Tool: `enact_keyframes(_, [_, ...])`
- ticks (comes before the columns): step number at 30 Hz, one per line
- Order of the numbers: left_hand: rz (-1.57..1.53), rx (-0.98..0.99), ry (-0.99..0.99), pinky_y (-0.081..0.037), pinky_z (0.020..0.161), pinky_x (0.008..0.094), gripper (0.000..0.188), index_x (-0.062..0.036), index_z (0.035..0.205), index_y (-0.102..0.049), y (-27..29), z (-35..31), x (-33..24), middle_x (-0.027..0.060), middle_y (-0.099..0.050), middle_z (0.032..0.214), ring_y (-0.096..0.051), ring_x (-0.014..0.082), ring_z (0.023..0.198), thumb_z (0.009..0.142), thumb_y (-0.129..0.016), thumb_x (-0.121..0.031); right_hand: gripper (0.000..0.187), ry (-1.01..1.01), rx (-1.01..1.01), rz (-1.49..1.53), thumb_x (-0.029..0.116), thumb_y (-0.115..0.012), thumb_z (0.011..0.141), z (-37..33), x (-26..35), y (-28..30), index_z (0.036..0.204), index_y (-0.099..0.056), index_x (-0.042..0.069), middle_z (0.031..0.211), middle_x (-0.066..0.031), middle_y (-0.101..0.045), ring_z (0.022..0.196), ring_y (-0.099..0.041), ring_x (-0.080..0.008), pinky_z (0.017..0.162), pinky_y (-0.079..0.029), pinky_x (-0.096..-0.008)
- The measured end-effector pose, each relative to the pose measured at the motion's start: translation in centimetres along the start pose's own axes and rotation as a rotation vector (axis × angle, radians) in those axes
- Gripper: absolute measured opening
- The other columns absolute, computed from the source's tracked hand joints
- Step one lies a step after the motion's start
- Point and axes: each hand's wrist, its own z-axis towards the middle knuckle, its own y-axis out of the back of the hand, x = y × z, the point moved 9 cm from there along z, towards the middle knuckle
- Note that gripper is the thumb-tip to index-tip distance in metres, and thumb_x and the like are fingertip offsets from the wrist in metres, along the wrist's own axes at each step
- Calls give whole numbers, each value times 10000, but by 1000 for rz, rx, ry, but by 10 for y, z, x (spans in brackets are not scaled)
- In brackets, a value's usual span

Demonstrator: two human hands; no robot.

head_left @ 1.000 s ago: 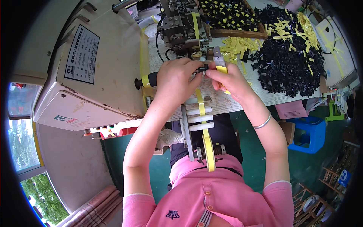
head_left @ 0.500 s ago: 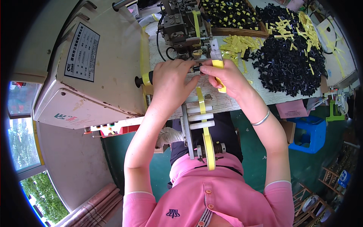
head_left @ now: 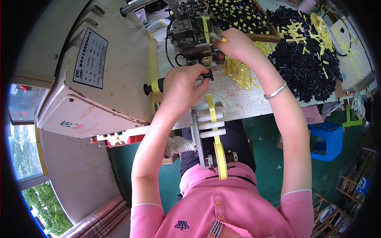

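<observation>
My left hand (head_left: 183, 84) is closed, thumb and index finger pinching a small black plastic piece (head_left: 208, 75) with short prongs, in front of the machine head. My right hand (head_left: 238, 44) reaches forward to the right side of that metal machine head (head_left: 189, 33). Closed in its fingers is a flat tool with a grey end and a yellow handle (head_left: 217, 37), mostly hidden by the hand. A yellow tape strip (head_left: 206, 27) runs down the machine head. Nearer me, more yellow tape (head_left: 219, 150) passes by white rollers (head_left: 210, 125) on a bracket.
Loose yellow strips (head_left: 239, 73) lie right of the machine. Behind them stands a wooden-edged tray (head_left: 274, 33) of black and yellow pieces. A heap of black pieces (head_left: 305, 71) covers the right of the table. A large beige machine housing (head_left: 103, 75) stands left; a blue stool (head_left: 326, 141) is on the floor.
My right hand has left the black piece and moved forward to the machine head, carrying the yellow-handled tool. My left hand stays nearly in place, pinching the piece.
</observation>
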Motion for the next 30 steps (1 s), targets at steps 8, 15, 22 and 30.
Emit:
enact_keyframes(8, [30,-42,-13,-432,576,409,138,-80,826,-626,3,-2,-1,75,-585,628,-585,280,600,718,-689,-139,254,-83,-120,1231,199,-649,846,14,-9,1,1027,-667,23,860,-83,-690,489,-490,-63,415,-310,-192])
enact_keyframes(15, [71,-32,-6,-445,607,388,144,-76,828,-633,3,-2,-2,74,-618,695,-608,271,665,713,-695,-137,229,-50,-66,1184,147,-636,852,20,-9,-4,1030,-661,6,889,-102,-694,517,-544,-84,427,-335,-193])
enact_keyframes(22, [89,-15,1,-456,625,373,152,-67,836,-641,4,-2,-2,77,-642,736,-623,270,694,712,-702,-131,170,-40,-197,1118,114,-652,836,21,1,3,963,-669,1,817,-89,-686,567,-605,-92,445,-352,-203])
enact_keyframes(30, [80,-30,-17,-457,620,372,150,-67,836,-646,2,-1,-4,77,-645,743,-624,271,690,713,-701,-131,165,31,-55,1012,180,-621,870,12,4,2,860,-656,19,628,-36,-604,494,-531,-70,427,-324,-193])
